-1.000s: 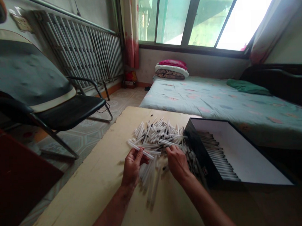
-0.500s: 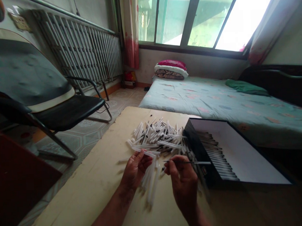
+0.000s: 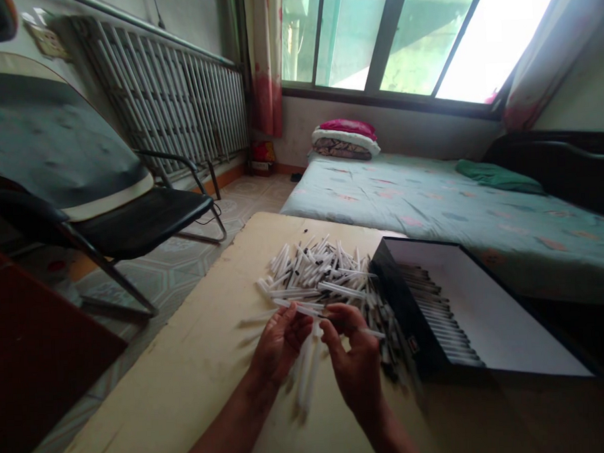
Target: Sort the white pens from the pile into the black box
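Note:
A heap of white pen barrels with black tips (image 3: 318, 277) lies on the pale yellow table (image 3: 198, 371). My left hand (image 3: 278, 344) is curled round a bundle of these white pens that point down toward me. My right hand (image 3: 352, 358) pinches one thin pen whose tip sticks out to the right, and brings it against the bundle in my left hand. Both hands hover just in front of the heap. To the right stands an open black box (image 3: 465, 306) with a white floor and a row of pens packed along its left side.
A black folding chair (image 3: 95, 195) stands left of the table on the tiled floor. Behind it is a radiator (image 3: 176, 98). A bed with a green sheet (image 3: 431, 194) runs beyond the table under the window. A dark red surface (image 3: 32, 358) sits at lower left.
My right hand lifted off the heap with a single thin pen and has drawn in toward my left hand, which keeps its bundle. The loose pens below my hands have barely shifted.

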The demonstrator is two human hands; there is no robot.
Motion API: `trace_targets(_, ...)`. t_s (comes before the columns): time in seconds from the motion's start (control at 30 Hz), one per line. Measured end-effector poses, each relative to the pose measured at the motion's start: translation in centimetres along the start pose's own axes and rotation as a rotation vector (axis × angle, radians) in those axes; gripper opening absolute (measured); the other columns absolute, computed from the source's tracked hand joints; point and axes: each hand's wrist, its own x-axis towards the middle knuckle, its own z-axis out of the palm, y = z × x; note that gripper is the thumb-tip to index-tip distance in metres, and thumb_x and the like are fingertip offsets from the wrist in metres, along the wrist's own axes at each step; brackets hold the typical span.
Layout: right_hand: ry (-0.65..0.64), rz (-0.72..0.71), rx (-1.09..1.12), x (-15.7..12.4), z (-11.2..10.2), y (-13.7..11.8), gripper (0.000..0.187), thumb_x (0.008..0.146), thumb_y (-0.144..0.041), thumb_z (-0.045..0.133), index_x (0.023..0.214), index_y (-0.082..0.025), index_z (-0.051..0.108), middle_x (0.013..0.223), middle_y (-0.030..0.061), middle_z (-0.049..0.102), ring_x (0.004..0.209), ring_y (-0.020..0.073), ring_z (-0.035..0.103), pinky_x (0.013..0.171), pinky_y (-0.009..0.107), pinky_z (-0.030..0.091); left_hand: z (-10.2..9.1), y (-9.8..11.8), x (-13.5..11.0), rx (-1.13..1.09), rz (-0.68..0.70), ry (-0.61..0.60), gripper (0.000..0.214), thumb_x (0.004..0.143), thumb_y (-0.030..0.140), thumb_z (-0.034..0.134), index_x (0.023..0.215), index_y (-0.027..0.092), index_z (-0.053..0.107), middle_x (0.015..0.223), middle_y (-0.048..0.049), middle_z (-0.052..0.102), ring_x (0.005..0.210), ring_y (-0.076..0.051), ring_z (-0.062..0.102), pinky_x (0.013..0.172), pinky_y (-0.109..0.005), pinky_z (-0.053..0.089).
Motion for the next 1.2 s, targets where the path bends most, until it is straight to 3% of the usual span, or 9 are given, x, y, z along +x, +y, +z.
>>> trace_targets(0.2,0.166,0.071,0.045,-0.4,-1.1,-0.5,0.012,0.086,-0.030,0.054,0.090,-0.019,0.053,0.069,-0.0020,0.057,0.059,0.0118,0.058,0.054,0.022,0.048,-0.4,0.0,0.2,-0.040,0.007,0.017,0.006,0.085,0.011,0.055,0.080,0.012,0.059,0.065,-0.0024,0.070,0.057,-0.011,0.068,0.054,-0.019,0.056)
trace_targets(0.37,-0.018,0.089,0.117,0.3,-1.3,-0.2,0.017,0.087,-0.033,0.053,0.096,-0.019,0.055,0.074,0.0003,0.063,0.061,0.0128,0.062,0.058,0.024,0.050,0.1,-0.1,-0.2,-0.031,-0.013,0.005,0.009,0.086,0.009,0.052,0.081,0.012,0.059,0.066,-0.0031,0.070,0.056,-0.011,0.068,0.054,-0.020,0.057)
trace_targets(0.47,0.029,0.144,0.160,0.9,-2.1,0.7,0.025,0.091,-0.038,0.044,0.098,-0.017,0.056,0.075,0.0020,0.064,0.059,0.0132,0.061,0.056,0.024,0.049,0.1,0.2,-0.1,-0.095,-0.030,0.055,0.015,0.088,0.010,0.048,0.079,0.012,0.059,0.065,-0.0027,0.070,0.055,-0.011,0.068,0.053,-0.019,0.056)
trace_targets(0.6,0.157,0.223,-0.123,1.2,-4.2,3.3,0.025,0.087,-0.039,0.049,0.087,-0.016,0.059,0.070,0.0025,0.063,0.059,0.0148,0.059,0.055,0.025,0.046,0.1,0.6,0.0,-0.154,-0.035,0.110,0.021,0.089,0.008,0.045,0.076,0.012,0.060,0.061,-0.0026,0.069,0.053,-0.012,0.067,0.050,-0.019,0.056)
trace_targets(0.8,-0.080,0.140,-0.703,0.4,-6.7,6.4,0.013,0.083,-0.021,0.046,0.078,-0.018,0.058,0.078,0.0057,0.062,0.074,0.0191,0.059,0.069,0.029,0.042,0.0,0.5,0.1,-0.123,-0.020,0.085,0.019,0.089,0.009,0.045,0.079,0.011,0.061,0.063,-0.0035,0.070,0.054,-0.012,0.068,0.051,-0.020,0.056)
trace_targets(0.9,-0.166,0.138,-0.889,-0.1,-6.6,7.2,0.014,0.082,-0.014,0.045,0.075,-0.019,0.056,0.077,0.0059,0.061,0.074,0.0196,0.058,0.068,0.029,0.040,-0.1,0.4,0.2,-0.108,-0.015,0.074,0.018,0.089,0.009,0.046,0.080,0.011,0.061,0.064,-0.0035,0.070,0.054,-0.013,0.068,0.051,-0.020,0.057)
trace_targets(1.0,-0.144,0.103,-0.988,-0.3,-5.7,7.8,0.014,0.083,-0.015,0.045,0.087,-0.018,0.058,0.085,0.0088,0.061,0.081,0.0219,0.058,0.069,0.029,0.040,-0.2,0.5,0.3,-0.106,-0.001,0.082,0.017,0.088,0.008,0.046,0.080,0.011,0.061,0.063,-0.0033,0.070,0.054,-0.013,0.068,0.051,-0.020,0.056)
trace_targets(1.2,-0.190,0.071,-0.967,0.1,-3.6,7.6,0.017,0.083,-0.015,0.046,0.093,-0.017,0.060,0.094,0.0110,0.059,0.087,0.0226,0.057,0.072,0.029,0.041,-0.3,0.6,0.4,-0.092,0.017,0.076,0.016,0.088,0.008,0.047,0.080,0.011,0.060,0.062,-0.0035,0.070,0.053,-0.012,0.068,0.051,-0.020,0.056)
